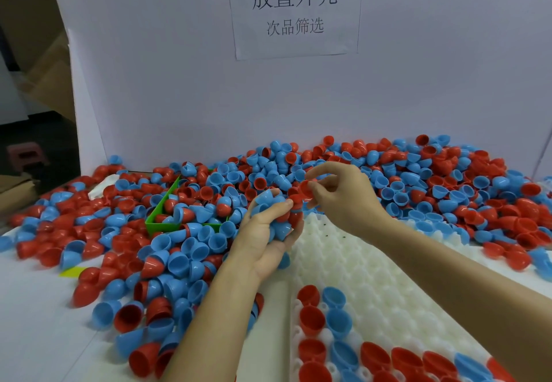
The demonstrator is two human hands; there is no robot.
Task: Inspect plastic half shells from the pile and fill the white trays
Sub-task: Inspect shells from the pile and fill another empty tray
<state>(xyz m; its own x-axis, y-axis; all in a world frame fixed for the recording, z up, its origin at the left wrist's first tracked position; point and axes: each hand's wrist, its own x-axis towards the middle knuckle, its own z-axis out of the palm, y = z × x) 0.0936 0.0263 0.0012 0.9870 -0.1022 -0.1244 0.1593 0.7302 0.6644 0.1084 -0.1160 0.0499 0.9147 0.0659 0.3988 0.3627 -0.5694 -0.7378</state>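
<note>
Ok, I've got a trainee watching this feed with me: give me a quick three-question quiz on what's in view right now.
1. True or false: the left hand holds a bunch of blue and red shells.
2. What colour is the shell pinched in the right hand fingers? A) blue B) red C) white
3. Fill in: the green bin sits to the ____ of the white tray, among the pile.

Key: 1 true; 2 B; 3 left.

White table [38, 337] under shells [179, 250], tray [373, 262].
</note>
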